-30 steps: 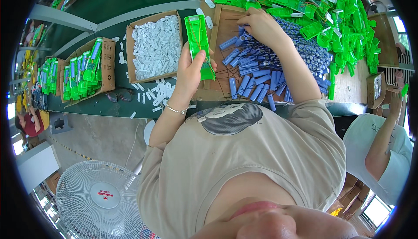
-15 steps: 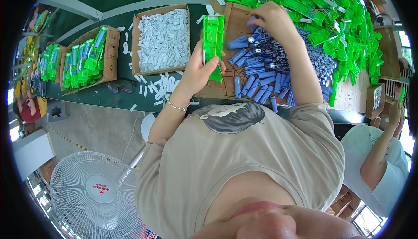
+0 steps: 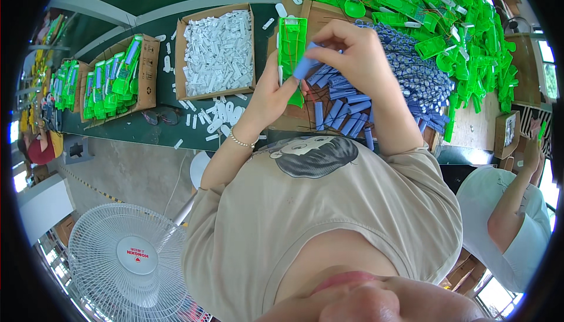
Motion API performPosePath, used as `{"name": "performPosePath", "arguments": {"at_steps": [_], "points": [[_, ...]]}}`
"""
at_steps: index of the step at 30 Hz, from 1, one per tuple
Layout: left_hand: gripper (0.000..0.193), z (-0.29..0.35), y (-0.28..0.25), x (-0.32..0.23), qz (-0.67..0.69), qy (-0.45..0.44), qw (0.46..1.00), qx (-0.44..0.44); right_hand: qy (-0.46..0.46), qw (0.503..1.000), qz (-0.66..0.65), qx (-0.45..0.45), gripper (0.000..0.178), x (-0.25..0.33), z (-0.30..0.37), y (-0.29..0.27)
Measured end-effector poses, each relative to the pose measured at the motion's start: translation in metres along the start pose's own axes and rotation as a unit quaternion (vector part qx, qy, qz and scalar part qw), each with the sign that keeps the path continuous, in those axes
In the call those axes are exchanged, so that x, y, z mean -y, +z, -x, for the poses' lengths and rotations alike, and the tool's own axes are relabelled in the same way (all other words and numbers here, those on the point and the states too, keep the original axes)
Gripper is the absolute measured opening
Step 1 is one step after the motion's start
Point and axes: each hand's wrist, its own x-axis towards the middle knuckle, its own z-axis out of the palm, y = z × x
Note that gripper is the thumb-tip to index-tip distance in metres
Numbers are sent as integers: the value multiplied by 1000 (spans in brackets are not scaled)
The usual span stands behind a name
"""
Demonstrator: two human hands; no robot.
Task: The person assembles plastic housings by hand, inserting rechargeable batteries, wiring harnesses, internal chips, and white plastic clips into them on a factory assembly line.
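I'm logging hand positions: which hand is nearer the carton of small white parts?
Left. The left hand, holding a green casing, is just right of the carton. The right hand is farther right, holding a blue cylinder at the casing.

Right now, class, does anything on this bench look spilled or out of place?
Yes. Small white plastic pieces lie scattered on the green tabletop, outside the cardboard box holding similar ones, as if spilled. The glasses lying near the front edge also look odd among the parts.
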Motion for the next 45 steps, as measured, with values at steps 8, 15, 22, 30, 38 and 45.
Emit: {"name": "performPosePath", "arguments": {"at_steps": [8,15,22,30,38,45], "points": [[51,3,2,-4,-71,15,997,-3,-87,991,67,-83,21,-14,-7,32],[53,9,-2,-2,-6,-2,1000,-10,-166,973,82,-137,25,-27,-8,53],[44,26,-14,-7,-49,32,997,-49,133,906,-400,43,45,-29,-23,71],[36,74,-46,-6,83,31,968,-234,91,938,-237,238,50,-13,-80,106],[33,87,-79,-27,81,79,922,-371,-257,856,426,142,16,-64,-162,183],[32,97,-84,-22,73,69,922,-375,-284,783,532,151,13,-62,-170,188]]}}
